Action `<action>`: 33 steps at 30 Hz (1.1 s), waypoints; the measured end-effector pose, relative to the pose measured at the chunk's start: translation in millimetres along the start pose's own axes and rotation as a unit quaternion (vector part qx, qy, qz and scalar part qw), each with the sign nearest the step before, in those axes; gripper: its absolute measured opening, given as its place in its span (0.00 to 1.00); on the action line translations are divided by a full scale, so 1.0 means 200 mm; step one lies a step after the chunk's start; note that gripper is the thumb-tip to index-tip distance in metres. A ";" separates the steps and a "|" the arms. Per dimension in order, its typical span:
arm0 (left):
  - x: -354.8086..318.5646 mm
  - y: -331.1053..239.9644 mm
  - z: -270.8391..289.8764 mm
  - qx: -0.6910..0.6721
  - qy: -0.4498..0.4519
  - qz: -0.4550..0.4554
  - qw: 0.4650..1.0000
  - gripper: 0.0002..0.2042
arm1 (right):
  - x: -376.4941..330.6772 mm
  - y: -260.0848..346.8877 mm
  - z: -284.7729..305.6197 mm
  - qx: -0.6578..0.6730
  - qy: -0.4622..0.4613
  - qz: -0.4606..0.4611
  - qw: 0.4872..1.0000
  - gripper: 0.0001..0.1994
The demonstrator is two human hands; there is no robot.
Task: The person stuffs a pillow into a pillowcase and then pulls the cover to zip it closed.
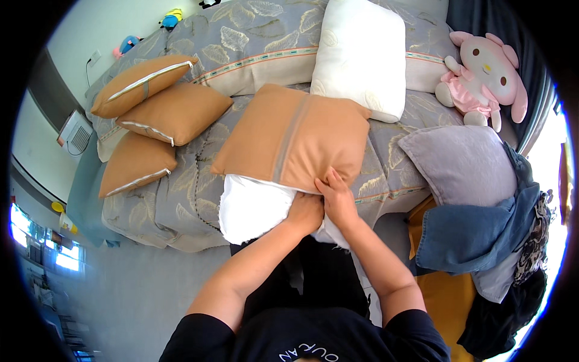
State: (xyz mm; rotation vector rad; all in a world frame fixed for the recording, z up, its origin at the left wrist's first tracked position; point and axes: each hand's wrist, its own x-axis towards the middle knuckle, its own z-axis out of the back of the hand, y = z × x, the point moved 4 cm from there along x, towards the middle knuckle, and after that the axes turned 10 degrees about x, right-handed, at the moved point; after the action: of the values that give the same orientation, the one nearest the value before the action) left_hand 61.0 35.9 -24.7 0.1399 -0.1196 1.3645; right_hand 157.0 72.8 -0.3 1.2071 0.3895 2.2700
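- Tan cushion cover (329, 139) lies at the middle of the largest thing in view, a grey leaf-patterned sofa (187, 208), its open edge toward the person and a grey stripe running down its face.
- White pillow (362, 54) leans against the sofa's backrest, just behind the cover.
- Three tan cushions (175, 111) with zips cluster at the sofa's left end, the topmost tilted over the middle one.
- Grey cushion (464, 160) lies to the right, a blue cloth (470, 232) overlapping its lower edge.
- Pink-and-white plush toy (485, 81) sits at the sofa's right end.
- White insert (250, 208) sticks out of the cover's open edge.
- Right hand (339, 199) has its grip pinching the cover's near edge, fingers lying over the tan face.
- Left hand (306, 212) is at the opening, touching the insert; its fingertips are hidden, so I cannot say whether its grip is spread or pressed together.
- Small yellow-and-blue toy (171, 19) stands behind the backrest's left part.
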 end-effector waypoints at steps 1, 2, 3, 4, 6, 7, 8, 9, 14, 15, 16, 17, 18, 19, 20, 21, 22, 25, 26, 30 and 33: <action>-0.03 0.01 0.06 0.033 -0.044 0.021 0.998 0.20 | 0.10 0.05 0.01 0.029 0.016 0.030 0.999 0.20; -0.05 0.01 0.10 0.065 -0.091 0.040 0.993 0.21 | 0.20 0.10 0.04 0.054 0.031 0.061 0.996 0.20; -0.08 0.04 0.09 0.034 -0.151 0.069 0.986 0.20 | 0.28 0.17 0.06 0.064 0.048 0.106 0.991 0.20; -0.10 0.05 0.13 0.036 -0.170 0.082 0.981 0.18 | 0.35 0.23 0.07 0.075 0.063 0.151 0.984 0.20; -0.16 0.06 0.23 0.037 -0.209 0.104 0.972 0.15 | 0.44 0.24 0.08 0.092 0.082 0.167 0.978 0.20; -0.17 0.07 0.27 0.011 -0.226 0.082 0.971 0.10 | 0.47 0.18 0.09 0.100 0.087 0.140 0.981 0.21; -0.18 0.07 0.31 0.007 -0.220 0.062 0.974 0.06 | 0.49 0.11 0.09 0.108 0.094 0.111 0.983 0.21; -0.19 0.08 0.35 0.023 -0.232 0.056 0.971 0.07 | 0.52 0.04 0.10 0.066 0.065 0.079 0.993 0.20; -0.26 0.10 0.31 0.037 -0.157 0.008 0.987 0.06 | 0.34 0.04 0.03 0.000 -0.022 0.078 0.997 0.10; -0.28 0.11 0.32 0.043 -0.128 -0.001 0.991 0.08 | 0.29 0.10 -0.02 0.046 -0.004 0.015 0.999 0.15; -0.28 0.12 0.33 0.044 -0.096 -0.012 0.994 0.09 | 0.26 0.19 -0.03 -0.023 0.012 0.021 0.999 0.19; -0.26 0.11 0.44 -0.015 -0.017 -0.045 0.999 0.12 | 0.21 0.17 -0.05 -0.025 0.021 0.009 0.999 0.20; -0.23 0.15 0.54 -0.085 0.038 -0.005 0.996 0.12 | 0.19 0.14 -0.07 -0.025 0.030 -0.003 0.999 0.21; -0.17 0.20 0.64 -0.154 0.093 0.035 0.983 0.13 | 0.21 0.13 -0.07 -0.032 0.028 -0.001 0.999 0.21; -0.13 0.27 0.69 -0.220 0.147 0.077 0.961 0.14 | 0.24 0.13 -0.06 -0.037 0.027 0.003 0.999 0.22; -0.06 0.37 0.71 -0.152 -0.035 0.043 0.987 0.15 | 0.27 0.12 -0.05 -0.042 0.025 0.007 0.999 0.23; -0.03 0.46 0.71 -0.077 -0.214 0.011 0.974 0.15 | 0.30 0.11 -0.09 -0.065 0.029 -0.031 0.997 0.24; 0.07 0.64 0.61 -0.003 -0.227 0.095 0.969 0.16 | 0.29 0.01 -0.32 -0.141 0.122 -0.115 0.976 0.29; 0.09 0.68 0.57 0.029 -0.227 0.082 0.970 0.17 | 0.23 0.01 -0.40 -0.149 0.141 -0.088 0.975 0.30; 0.05 0.67 0.38 0.097 -0.259 0.046 0.960 0.18 | 0.25 -0.11 -0.44 -0.139 0.176 -0.080 0.971 0.31; 0.06 0.61 0.32 0.080 -0.265 0.037 0.960 0.17 | 0.41 -0.20 -0.48 -0.024 0.230 -0.175 0.957 0.31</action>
State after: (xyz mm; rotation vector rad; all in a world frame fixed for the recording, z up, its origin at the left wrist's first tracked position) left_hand -56.2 62.0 43.6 0.6431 -0.4668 1.3827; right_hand 53.1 152.8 -17.9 0.5175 0.6592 2.2077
